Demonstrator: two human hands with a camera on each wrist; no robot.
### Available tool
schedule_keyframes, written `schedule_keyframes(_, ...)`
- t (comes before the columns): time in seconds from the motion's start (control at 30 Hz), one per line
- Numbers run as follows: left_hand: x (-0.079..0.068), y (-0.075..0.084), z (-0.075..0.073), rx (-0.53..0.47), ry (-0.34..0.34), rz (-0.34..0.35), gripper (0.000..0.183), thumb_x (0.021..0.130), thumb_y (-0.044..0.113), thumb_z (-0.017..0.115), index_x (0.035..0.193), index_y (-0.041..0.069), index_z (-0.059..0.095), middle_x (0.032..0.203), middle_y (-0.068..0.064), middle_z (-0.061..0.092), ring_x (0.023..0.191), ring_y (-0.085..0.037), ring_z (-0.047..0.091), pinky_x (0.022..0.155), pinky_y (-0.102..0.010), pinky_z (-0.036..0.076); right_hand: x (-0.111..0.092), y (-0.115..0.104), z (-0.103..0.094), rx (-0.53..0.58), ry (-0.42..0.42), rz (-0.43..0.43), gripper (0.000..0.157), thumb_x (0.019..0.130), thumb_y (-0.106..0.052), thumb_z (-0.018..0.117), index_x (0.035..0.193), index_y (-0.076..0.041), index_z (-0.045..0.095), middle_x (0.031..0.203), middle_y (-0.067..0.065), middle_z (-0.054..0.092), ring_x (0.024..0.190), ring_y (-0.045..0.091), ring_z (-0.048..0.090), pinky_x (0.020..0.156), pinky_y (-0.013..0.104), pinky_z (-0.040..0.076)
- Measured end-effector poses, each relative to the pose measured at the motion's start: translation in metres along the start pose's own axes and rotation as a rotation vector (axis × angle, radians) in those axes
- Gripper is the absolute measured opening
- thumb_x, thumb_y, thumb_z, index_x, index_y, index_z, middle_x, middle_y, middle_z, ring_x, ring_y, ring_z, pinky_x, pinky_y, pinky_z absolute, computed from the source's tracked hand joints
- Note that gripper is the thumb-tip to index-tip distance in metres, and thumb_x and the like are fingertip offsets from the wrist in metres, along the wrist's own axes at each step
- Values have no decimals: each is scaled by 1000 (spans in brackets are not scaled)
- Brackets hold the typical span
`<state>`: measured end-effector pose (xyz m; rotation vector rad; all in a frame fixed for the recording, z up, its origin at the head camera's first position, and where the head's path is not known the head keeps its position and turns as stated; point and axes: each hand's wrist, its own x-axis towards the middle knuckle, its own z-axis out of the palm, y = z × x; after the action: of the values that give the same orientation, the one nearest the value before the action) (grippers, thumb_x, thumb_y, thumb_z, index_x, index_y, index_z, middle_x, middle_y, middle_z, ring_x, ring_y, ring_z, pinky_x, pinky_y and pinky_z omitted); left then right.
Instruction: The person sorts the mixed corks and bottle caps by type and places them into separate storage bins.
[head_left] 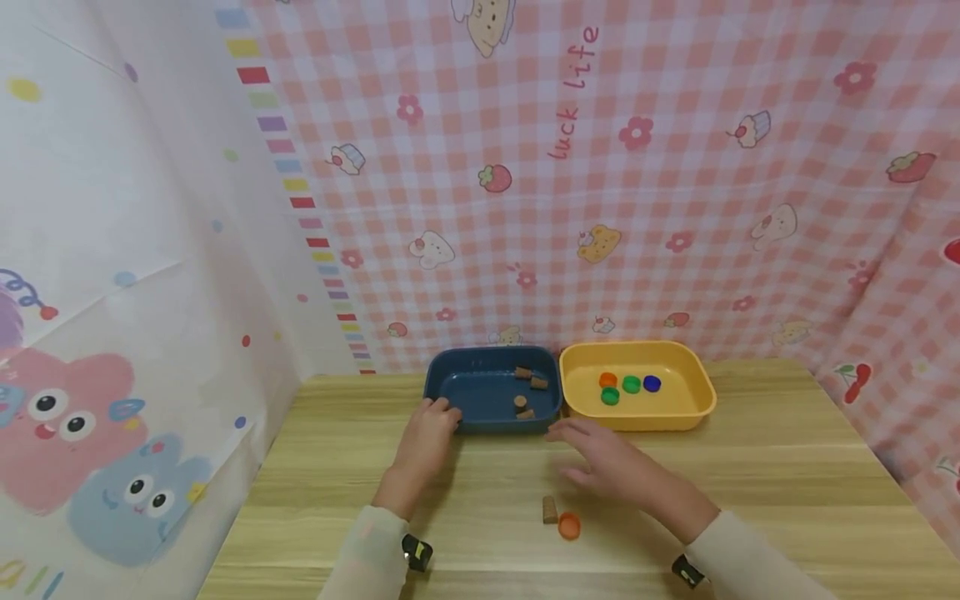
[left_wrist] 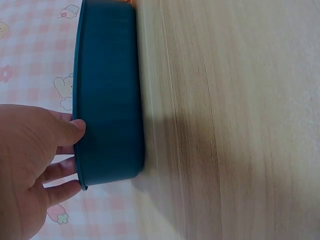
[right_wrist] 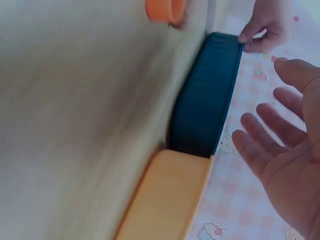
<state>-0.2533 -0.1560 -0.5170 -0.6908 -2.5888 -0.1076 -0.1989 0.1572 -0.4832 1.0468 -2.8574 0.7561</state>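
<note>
At the near left corner of a dark blue tray, my left hand pinches the rim. In the left wrist view the thumb lies on the outer side of the tray wall, with the other fingers behind the rim. My right hand hovers with fingers spread, holding nothing, near the front of the two trays. On the table below it, a cork lies beside an orange bottle cap. Several corks are in the blue tray's right part.
A yellow tray stands against the blue tray's right side, holding several caps: orange, green and blue. Behind both hangs a pink checked cloth. The wooden table extends on either side.
</note>
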Motion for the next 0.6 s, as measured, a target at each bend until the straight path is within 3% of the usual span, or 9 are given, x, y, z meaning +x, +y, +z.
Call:
schedule_keyframes(0.13,0,0,0,6,-1,-1,5,86,6,79,84,9,75,79,-6,62,70,-24,52,74,-39,50,-13,-4,11,19,-1,31,42,92,-22,79,128,-8,64,129,7,65,120,27,63,100,47,54)
schedule_keyframes(0.37,0,1,0,3,4,-8,5,86,5,79,85,9,76,79,-6,63,71,-25,53,78,-40,52,-30,-12,31,118,-101,200,56,87,-35,83,131,-7,64,134,12,62,122,32,60,103,54,51)
schedule_keyframes(0.6,1,0,0,2,-5,-13,5,85,6,81,86,8,76,80,-6,65,72,-26,56,85,-43,56,-39,-19,45,124,-165,254,53,87,-37,82,129,-9,66,127,6,63,114,24,61,98,49,54)
